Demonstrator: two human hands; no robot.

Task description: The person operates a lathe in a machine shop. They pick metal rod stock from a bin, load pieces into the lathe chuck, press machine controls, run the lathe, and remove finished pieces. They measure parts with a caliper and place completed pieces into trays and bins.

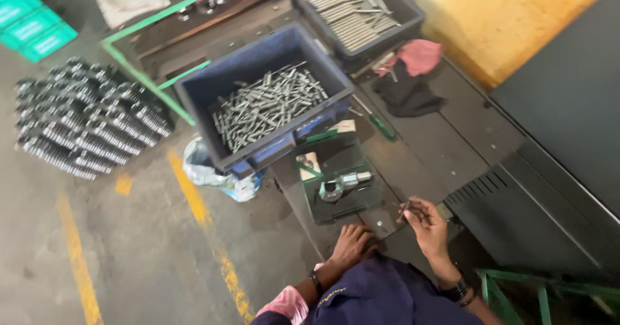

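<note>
Stacked ribbed metal cylinders (84, 115) lie on the floor at far left, blurred. The left hand (352, 244) rests palm-down, fingers curled, on the dark desk (413, 163) edge; whether it grips anything is hidden. The right hand (426, 225) pinches a thin grey metal pin (404, 210) just beside the open green case (339, 176), its shape hard to make out.

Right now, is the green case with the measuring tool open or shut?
Open. The green case lies with its lid folded back, and the measuring tool lies exposed in its tray, ahead of the hands.
</note>
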